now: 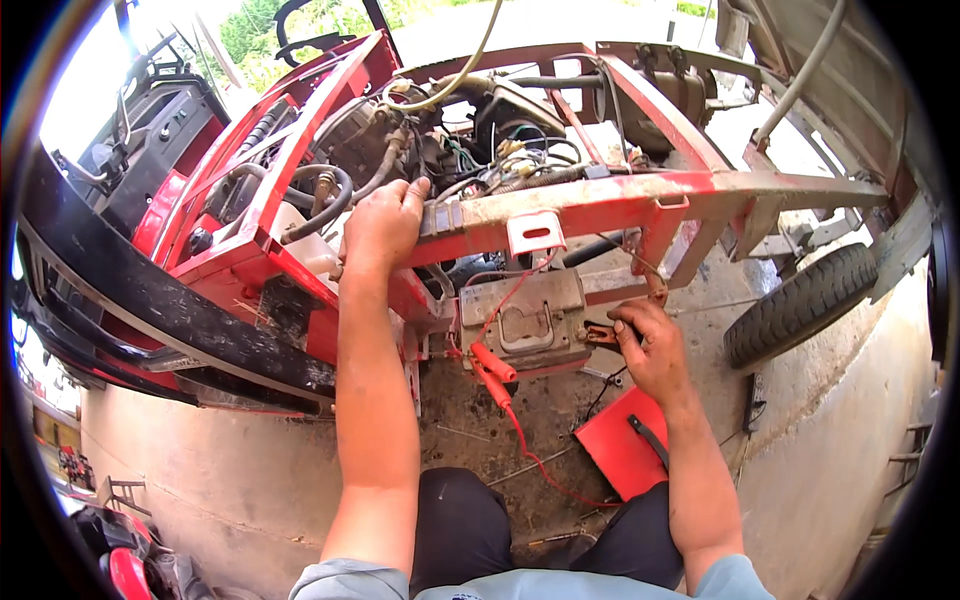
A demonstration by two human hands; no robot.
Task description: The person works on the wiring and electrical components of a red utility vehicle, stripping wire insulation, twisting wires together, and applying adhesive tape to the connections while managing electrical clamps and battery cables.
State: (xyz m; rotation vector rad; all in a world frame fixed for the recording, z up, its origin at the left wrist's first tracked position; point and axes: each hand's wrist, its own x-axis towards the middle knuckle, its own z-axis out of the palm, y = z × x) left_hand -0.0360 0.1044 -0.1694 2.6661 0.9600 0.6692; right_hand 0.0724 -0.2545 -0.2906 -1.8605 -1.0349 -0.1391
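Note:
My left hand (388, 225) grips the near red frame rail (590, 205) of an opened vehicle, its fingers curled over the top. Below the rail sits a dusty battery (525, 318) with a moulded carrying handle. At its right end, my right hand (650, 345) pinches a dark battery clamp (600, 334) with coppery jaws against the terminal area; whether it bites the post is hard to tell. A red-handled clamp (493, 372) hangs at the battery's left front, a red cable (530, 450) trailing down from it. A red box (625, 445) with a black handle lies by my right knee.
Behind the rail are an engine (365, 135), hoses and a tangle of loose wires (520, 158). A tyre (800, 305) stands at the right. A black curved bumper (170, 290) spans the left. Thin rods (530, 468) lie on the stained concrete.

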